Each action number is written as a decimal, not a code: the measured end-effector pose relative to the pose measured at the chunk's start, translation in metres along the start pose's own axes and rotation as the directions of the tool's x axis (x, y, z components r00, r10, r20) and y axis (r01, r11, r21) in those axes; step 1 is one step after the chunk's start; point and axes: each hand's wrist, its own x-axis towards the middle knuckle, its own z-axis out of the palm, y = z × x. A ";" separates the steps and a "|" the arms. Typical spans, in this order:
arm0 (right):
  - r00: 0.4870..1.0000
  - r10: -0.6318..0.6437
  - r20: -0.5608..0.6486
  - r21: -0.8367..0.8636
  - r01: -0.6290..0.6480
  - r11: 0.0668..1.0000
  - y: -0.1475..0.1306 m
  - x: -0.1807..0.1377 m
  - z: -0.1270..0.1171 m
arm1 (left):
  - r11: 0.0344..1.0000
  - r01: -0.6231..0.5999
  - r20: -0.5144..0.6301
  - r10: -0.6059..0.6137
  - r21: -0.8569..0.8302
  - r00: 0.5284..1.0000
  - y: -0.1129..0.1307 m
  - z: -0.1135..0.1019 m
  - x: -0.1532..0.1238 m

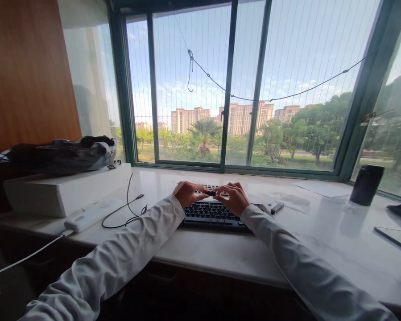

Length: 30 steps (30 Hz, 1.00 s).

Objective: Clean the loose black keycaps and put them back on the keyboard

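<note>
A dark keyboard (210, 214) lies on the white windowsill counter (220, 254) in front of the window. Both my hands hover over its far half. My left hand (188, 193) is curled, and its fingertips pinch one end of a small dark object (211, 193). My right hand (233, 196) is bent over the other end of the same object, fingers closed on it. What the object is I cannot make out. White sleeves cover both my arms.
A white box (63, 191) with a dark bag (59, 156) on top stands at the left. A white power bank (89, 215) and black cable (126, 214) lie beside it. A dark cylinder (366, 184), papers and a small marker-like item (276, 207) are at the right.
</note>
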 end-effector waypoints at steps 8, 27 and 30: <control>0.975 0.029 0.220 0.354 -0.107 0.929 -0.056 0.035 0.037 | 0.984 0.169 0.013 -0.169 -0.054 0.986 -0.027 -0.055 -0.052; 0.899 -0.206 0.386 0.254 0.111 0.961 -0.087 0.043 0.098 | 0.988 0.149 0.179 -0.152 0.029 0.972 -0.070 -0.055 -0.111; 0.893 -0.223 0.391 0.237 0.136 0.962 -0.088 0.042 0.098 | 0.991 0.129 0.187 -0.131 0.022 0.974 -0.068 -0.058 -0.111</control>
